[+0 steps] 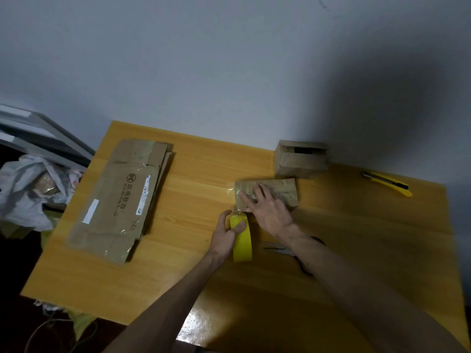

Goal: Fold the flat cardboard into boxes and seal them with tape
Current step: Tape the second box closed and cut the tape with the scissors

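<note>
Head view: the left hand (227, 234) grips the yellow tape roll (243, 244) just beside the small box (283, 191) at mid-table (356, 250). The right hand (267, 211), fingers flat, presses on the box top, so sealing appears under way. One folded box (300, 160) stands behind (a gap shows at its top). The flat cardboard (119, 200) stacked at left is unfolded, so most work likely remains.
</note>
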